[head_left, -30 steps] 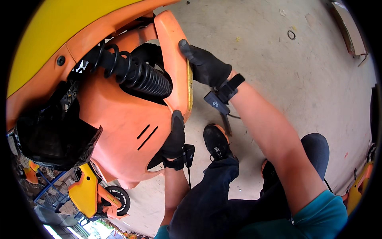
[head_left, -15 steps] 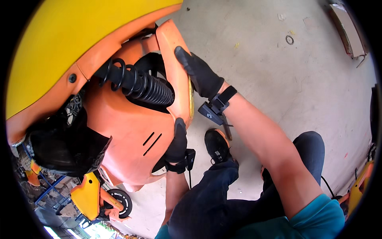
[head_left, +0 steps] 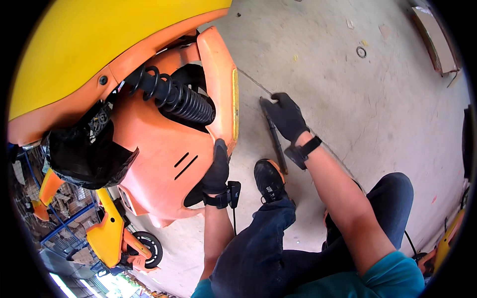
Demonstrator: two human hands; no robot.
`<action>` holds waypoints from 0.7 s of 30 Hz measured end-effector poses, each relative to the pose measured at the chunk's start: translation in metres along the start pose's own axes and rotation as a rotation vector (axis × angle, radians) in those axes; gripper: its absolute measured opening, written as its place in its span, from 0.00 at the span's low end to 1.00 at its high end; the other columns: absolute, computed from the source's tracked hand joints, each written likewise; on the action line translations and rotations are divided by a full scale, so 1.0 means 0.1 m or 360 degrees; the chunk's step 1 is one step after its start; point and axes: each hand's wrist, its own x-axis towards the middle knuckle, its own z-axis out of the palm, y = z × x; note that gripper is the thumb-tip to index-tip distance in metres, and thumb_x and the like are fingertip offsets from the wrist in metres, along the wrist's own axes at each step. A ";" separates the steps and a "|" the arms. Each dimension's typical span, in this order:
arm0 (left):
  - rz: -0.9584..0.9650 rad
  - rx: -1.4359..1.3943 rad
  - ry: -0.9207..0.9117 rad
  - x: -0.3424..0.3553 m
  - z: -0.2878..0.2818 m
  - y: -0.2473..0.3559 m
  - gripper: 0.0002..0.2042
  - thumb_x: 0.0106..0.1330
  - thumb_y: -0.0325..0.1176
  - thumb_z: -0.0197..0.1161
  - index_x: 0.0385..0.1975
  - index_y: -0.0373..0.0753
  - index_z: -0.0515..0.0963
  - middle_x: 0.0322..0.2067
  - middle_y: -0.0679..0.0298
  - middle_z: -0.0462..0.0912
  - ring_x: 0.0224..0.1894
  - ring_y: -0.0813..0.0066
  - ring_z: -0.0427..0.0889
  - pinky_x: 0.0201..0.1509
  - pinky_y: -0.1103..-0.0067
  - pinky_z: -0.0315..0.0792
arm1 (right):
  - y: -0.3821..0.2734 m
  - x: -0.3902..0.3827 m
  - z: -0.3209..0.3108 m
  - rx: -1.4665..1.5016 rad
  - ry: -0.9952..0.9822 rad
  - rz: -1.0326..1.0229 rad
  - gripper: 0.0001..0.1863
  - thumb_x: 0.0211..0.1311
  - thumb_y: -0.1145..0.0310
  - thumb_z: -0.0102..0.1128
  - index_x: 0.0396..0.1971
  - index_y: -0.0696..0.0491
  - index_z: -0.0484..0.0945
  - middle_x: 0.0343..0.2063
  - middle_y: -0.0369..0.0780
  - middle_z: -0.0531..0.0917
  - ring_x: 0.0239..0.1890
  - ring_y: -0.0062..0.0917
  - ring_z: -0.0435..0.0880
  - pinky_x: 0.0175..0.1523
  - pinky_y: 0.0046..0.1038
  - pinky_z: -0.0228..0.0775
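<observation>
The orange plastic body part (head_left: 159, 164) of a yellow-and-orange scooter-like vehicle fills the left half. My left hand (head_left: 215, 171), in a black glove, grips its right edge, thumb on the outer face and fingers hidden behind. Above it, a black coil-spring shock absorber (head_left: 176, 99) runs into an opening beside an upright orange cover (head_left: 216, 74). My right hand (head_left: 287, 116), also gloved, is off the vehicle with thumb and forefinger apart. It is over the upper end of a dark rod-like bar (head_left: 277, 141) on the floor; whether they touch is unclear.
Beside the bar is my shoe (head_left: 270, 181). A cardboard box (head_left: 435, 39) stands at the far right, and a small dark ring (head_left: 361, 51) lies on the concrete floor. A black wrapped bundle (head_left: 87, 159) hangs at the vehicle's left; another yellow-orange vehicle part (head_left: 107, 233) with a wheel is below.
My right hand has let go of the upright orange cover and moved right and down toward the bar. My left hand stays on the orange body part, which has shifted slightly.
</observation>
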 end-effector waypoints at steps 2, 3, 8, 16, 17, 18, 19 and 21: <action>-0.0079 -0.0024 -0.0020 -0.01 -0.03 0.07 0.15 0.63 0.30 0.64 0.48 0.30 0.76 0.41 0.60 0.82 0.44 0.75 0.77 0.52 0.77 0.70 | 0.24 -0.08 -0.03 -0.0273 0.0062 -0.0011 0.30 0.57 0.51 0.60 0.48 0.62 0.71 0.29 0.49 0.83 0.37 0.39 0.83 0.43 0.35 0.73; -0.0067 -0.0018 -0.0012 -0.01 -0.03 0.06 0.15 0.63 0.30 0.65 0.47 0.30 0.77 0.40 0.61 0.82 0.43 0.76 0.78 0.51 0.77 0.71 | 0.35 -0.11 -0.05 -0.0379 0.0044 0.0057 0.29 0.57 0.50 0.62 0.46 0.61 0.72 0.31 0.48 0.83 0.36 0.38 0.83 0.44 0.34 0.73; 0.0135 0.0063 0.0065 0.04 -0.02 -0.08 0.14 0.63 0.28 0.65 0.47 0.29 0.77 0.39 0.62 0.82 0.41 0.77 0.78 0.48 0.79 0.73 | 0.81 -0.36 0.07 -0.0793 0.0027 -0.0089 0.26 0.54 0.51 0.64 0.40 0.59 0.72 0.33 0.49 0.81 0.35 0.41 0.82 0.43 0.39 0.72; 0.0095 -0.0139 0.0031 0.06 -0.01 -0.22 0.14 0.66 0.32 0.62 0.47 0.29 0.76 0.41 0.62 0.80 0.44 0.77 0.77 0.49 0.79 0.71 | 1.06 -0.55 0.28 -0.1059 -0.0247 0.0040 0.16 0.54 0.60 0.61 0.38 0.54 0.73 0.35 0.48 0.80 0.39 0.43 0.82 0.44 0.41 0.74; 0.0078 -0.0079 -0.0003 0.05 -0.01 -0.17 0.16 0.67 0.32 0.61 0.49 0.29 0.75 0.44 0.61 0.79 0.46 0.75 0.76 0.52 0.78 0.70 | 1.13 -0.56 0.32 -0.1053 -0.0206 0.0015 0.16 0.53 0.61 0.62 0.39 0.52 0.73 0.35 0.47 0.80 0.39 0.42 0.82 0.42 0.42 0.75; 0.0062 -0.0019 -0.0036 0.04 -0.01 -0.11 0.17 0.67 0.32 0.61 0.51 0.29 0.73 0.47 0.60 0.78 0.48 0.74 0.75 0.54 0.76 0.69 | 1.20 -0.57 0.37 -0.1049 -0.0166 -0.0010 0.16 0.52 0.63 0.64 0.40 0.50 0.73 0.35 0.45 0.80 0.39 0.41 0.83 0.41 0.43 0.76; 0.0288 0.0155 -0.0061 0.06 -0.03 -0.18 0.18 0.67 0.32 0.61 0.53 0.29 0.72 0.49 0.59 0.77 0.50 0.72 0.74 0.55 0.75 0.68 | 1.19 -0.56 0.44 -0.1136 -0.0124 -0.0058 0.13 0.55 0.65 0.60 0.40 0.51 0.73 0.34 0.44 0.80 0.36 0.40 0.84 0.37 0.42 0.76; 0.0399 0.0147 -0.0028 0.07 -0.07 -0.28 0.19 0.67 0.31 0.60 0.55 0.29 0.69 0.52 0.56 0.75 0.52 0.68 0.73 0.57 0.73 0.66 | 1.20 -0.60 0.52 -0.1138 -0.0120 -0.0080 0.12 0.58 0.67 0.56 0.41 0.52 0.73 0.33 0.44 0.80 0.35 0.39 0.84 0.36 0.41 0.76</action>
